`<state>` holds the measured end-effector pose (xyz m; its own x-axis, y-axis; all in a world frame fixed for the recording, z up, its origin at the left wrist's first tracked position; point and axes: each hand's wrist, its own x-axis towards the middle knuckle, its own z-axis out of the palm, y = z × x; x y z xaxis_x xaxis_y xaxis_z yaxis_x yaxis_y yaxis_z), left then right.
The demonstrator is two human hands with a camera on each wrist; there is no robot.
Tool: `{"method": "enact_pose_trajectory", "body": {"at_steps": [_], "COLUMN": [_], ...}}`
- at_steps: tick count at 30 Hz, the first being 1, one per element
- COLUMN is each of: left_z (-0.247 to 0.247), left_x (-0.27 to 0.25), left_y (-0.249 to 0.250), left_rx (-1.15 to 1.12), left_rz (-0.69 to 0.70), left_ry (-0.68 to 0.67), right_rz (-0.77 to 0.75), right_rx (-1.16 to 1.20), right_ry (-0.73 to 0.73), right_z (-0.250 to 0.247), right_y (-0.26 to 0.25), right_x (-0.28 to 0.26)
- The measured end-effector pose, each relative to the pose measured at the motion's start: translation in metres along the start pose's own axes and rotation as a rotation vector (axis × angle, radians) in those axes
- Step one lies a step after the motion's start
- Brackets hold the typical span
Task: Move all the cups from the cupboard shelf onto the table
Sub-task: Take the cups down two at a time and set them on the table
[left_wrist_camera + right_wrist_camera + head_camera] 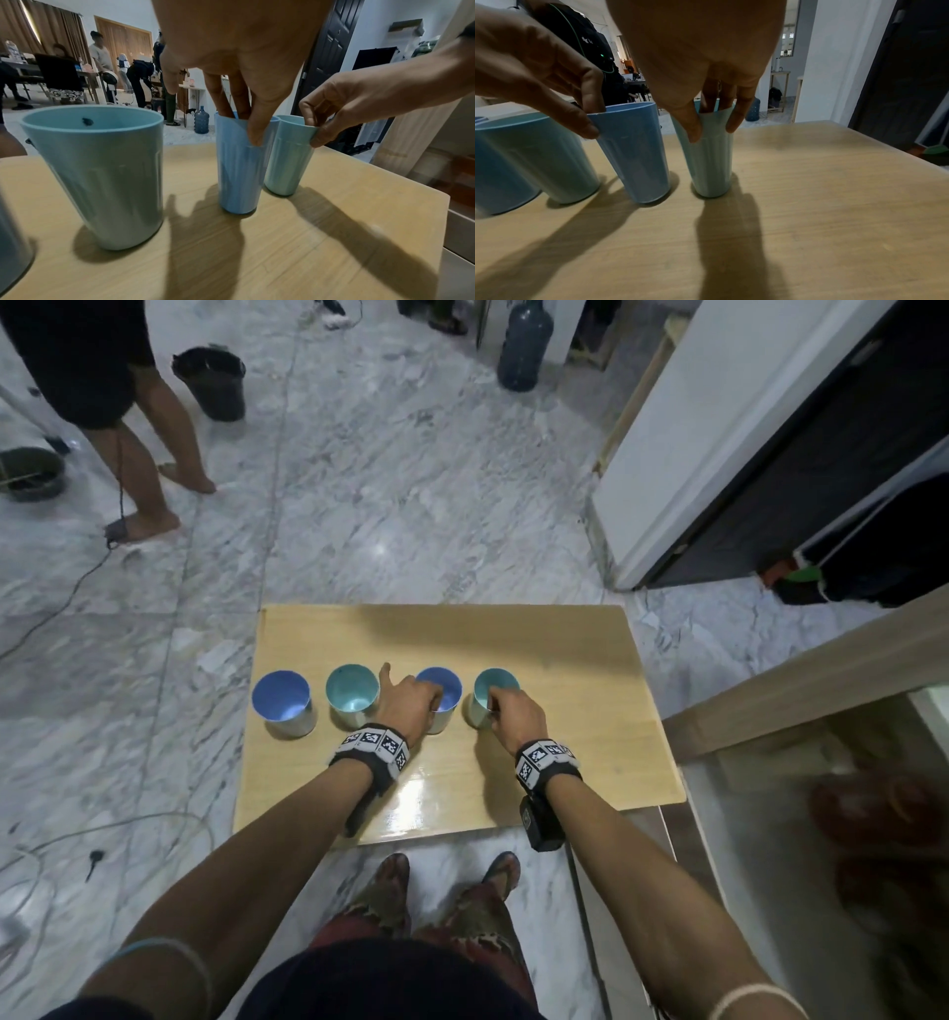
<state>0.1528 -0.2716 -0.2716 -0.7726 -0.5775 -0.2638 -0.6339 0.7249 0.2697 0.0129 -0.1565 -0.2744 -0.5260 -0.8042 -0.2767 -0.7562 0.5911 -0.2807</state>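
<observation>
Several plastic cups stand upright in a row on the wooden table (565, 737). From the left: a blue cup (283, 706), a teal cup (352, 694), a second blue cup (445, 706) and a second teal cup (488, 693). My left hand (411, 706) pinches the rim of the second blue cup (237, 168), fingers inside and thumb outside. My right hand (513, 716) pinches the rim of the rightmost teal cup (711, 160) the same way. Both held cups rest on the tabletop, side by side.
A person (102, 403) stands barefoot on the marble floor at the far left, near two black buckets (210, 382). A water jug (524, 346) stands at the back. A white and dark cupboard (719, 454) is at the right. Cables (61, 608) lie on the floor.
</observation>
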Motion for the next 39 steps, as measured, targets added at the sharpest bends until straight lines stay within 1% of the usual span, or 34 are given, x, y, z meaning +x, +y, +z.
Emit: {"method": "enact_pose_trajectory", "body": {"at_steps": [9, 12, 15, 18, 20, 22, 25, 28, 31, 33, 37, 39], "left_z": [0.008, 0.011, 0.010, -0.001, -0.016, -0.036, -0.073, -0.111, -0.157, -0.197, -0.296, -0.344], "left_x": [0.002, 0.000, -0.002, -0.001, 0.004, 0.008, 0.013, 0.011, -0.001, -0.016, -0.060, -0.085], "left_y": [0.002, -0.001, -0.002, 0.010, 0.022, 0.040, 0.088, 0.156, 0.234, 0.291, 0.400, 0.446], "left_rx": [0.101, 0.058, 0.071, 0.038, -0.047, -0.153, -0.259, -0.257, -0.274, -0.323, -0.437, -0.474], "left_rz": [0.038, 0.079, 0.119, 0.142, 0.162, 0.191, 0.268, 0.411, 0.600, 0.723, 0.954, 1.062], "left_ry": [0.011, 0.008, -0.006, 0.019, 0.073, 0.122, 0.112, 0.116, 0.154, 0.199, 0.372, 0.439], "right_rz": [-0.043, -0.086, -0.090, -0.063, -0.028, 0.042, 0.147, 0.240, 0.323, 0.350, 0.388, 0.391], "right_rx": [-0.056, -0.102, -0.113, -0.072, -0.008, 0.047, 0.090, 0.084, 0.067, 0.049, -0.044, -0.099], "right_ry": [-0.016, 0.011, 0.071, 0.094, 0.057, 0.012, 0.064, 0.176, 0.366, 0.515, 0.838, 0.957], "right_z": [-0.001, 0.002, -0.001, -0.019, -0.039, -0.065, -0.116, -0.178, -0.250, -0.303, -0.403, -0.446], "right_y": [0.006, 0.010, 0.013, 0.022, 0.033, 0.049, 0.080, 0.117, 0.149, 0.162, 0.168, 0.167], "right_x": [0.006, 0.001, -0.008, -0.020, -0.029, -0.043, -0.077, -0.130, -0.196, -0.248, -0.357, -0.405]}}
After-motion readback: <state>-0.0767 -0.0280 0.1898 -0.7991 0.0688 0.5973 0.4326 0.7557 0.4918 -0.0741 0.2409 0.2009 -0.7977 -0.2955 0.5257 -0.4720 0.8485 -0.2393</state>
